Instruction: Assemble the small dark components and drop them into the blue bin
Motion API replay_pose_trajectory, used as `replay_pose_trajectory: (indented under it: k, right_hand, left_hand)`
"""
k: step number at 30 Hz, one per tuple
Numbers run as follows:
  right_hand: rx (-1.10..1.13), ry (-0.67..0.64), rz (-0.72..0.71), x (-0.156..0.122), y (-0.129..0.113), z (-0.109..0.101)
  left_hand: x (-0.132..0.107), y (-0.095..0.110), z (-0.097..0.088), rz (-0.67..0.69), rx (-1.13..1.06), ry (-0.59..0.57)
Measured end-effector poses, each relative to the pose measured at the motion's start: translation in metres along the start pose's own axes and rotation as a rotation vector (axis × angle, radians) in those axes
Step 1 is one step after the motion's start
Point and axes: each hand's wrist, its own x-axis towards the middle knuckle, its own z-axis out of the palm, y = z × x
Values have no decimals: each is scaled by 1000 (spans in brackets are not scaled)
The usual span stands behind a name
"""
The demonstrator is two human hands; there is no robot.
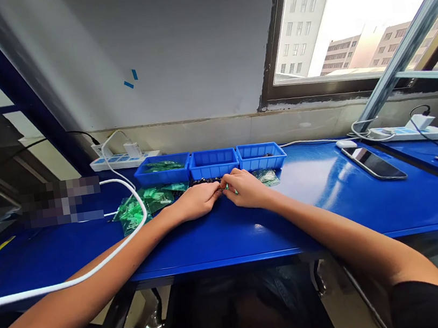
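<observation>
My left hand (197, 201) and my right hand (246, 188) meet above the blue table, just in front of the blue bins. The fingers of both are closed in a pinch, and the fingertips come together around something tiny that I cannot make out. Right behind them lies a row of small dark parts (201, 181), partly covered by my hands. Left of my left hand are clear bags of green pieces (154, 198). A clear bag with pale pieces (267, 178) lies beyond my right hand.
Three blue bins stand in a row: a left bin (142, 176) with green pieces, a middle bin (214, 171) and a right bin (262, 164). A white cable (106, 260) crosses over my left forearm. A phone (373, 162) and power strips (121, 161) rest on the table (222, 245).
</observation>
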Motion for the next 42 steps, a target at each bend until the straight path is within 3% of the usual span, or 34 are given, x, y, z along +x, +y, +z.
replay_pose_trajectory:
  k: [15, 28, 42]
  right_hand:
    - [-42, -46, -28, 1, 1, -1]
    - [-81, -39, 69, 0, -2, -2]
    - [-80, -48, 62, 1, -1, -2]
  left_hand:
    - [-1, 1, -2, -3, -57, -10]
    - [-1, 2, -3, -41, 6, -39]
    - [0, 2, -2, -43, -2, -63]
